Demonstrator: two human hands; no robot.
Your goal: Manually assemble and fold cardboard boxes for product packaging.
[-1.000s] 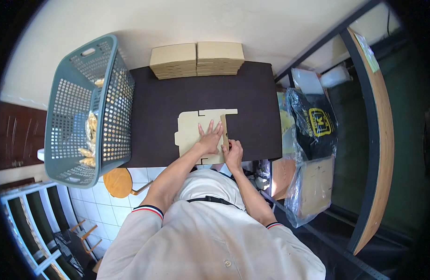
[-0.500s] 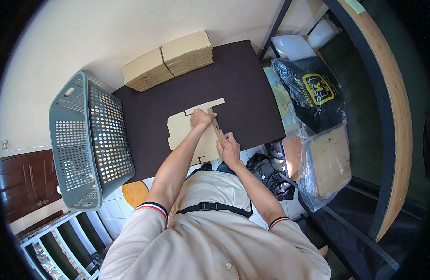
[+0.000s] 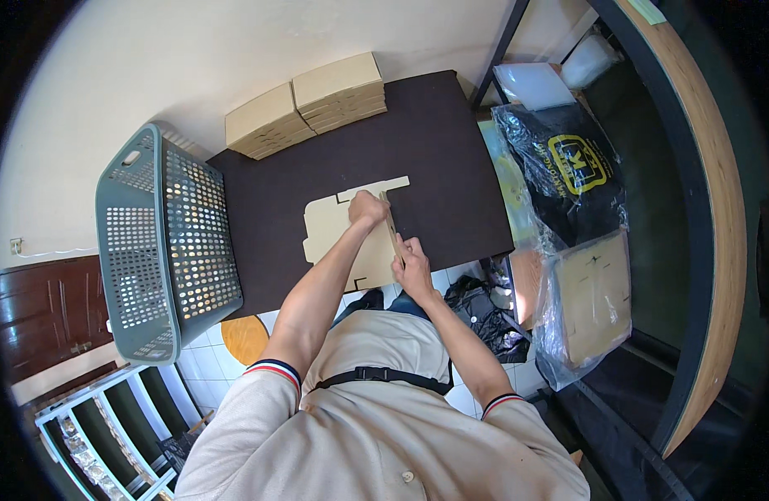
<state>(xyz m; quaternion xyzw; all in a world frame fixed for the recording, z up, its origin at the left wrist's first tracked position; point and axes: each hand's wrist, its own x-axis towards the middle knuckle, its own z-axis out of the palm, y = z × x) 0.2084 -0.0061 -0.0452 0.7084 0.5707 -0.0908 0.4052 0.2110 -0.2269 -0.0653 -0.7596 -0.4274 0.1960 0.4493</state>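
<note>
A flat die-cut cardboard box blank (image 3: 334, 230) lies on a dark brown table (image 3: 443, 159). Its right-hand flap (image 3: 392, 230) stands folded up on edge. My left hand (image 3: 368, 207) grips the far end of that raised flap. My right hand (image 3: 414, 265) holds the near end of the same flap at the table's front edge. Both forearms reach forward from my beige shirt.
Two stacks of flat cardboard blanks (image 3: 305, 104) sit at the table's back edge. A grey perforated laundry basket (image 3: 163, 242) leans against the table's left side. Black and clear plastic bags (image 3: 572, 167) with more cardboard (image 3: 593, 292) lie to the right. An orange stool (image 3: 244, 338) stands below.
The view has turned, so the table sits more tilted. The blank's right flap has come up on edge, and my hands have spread along it.
</note>
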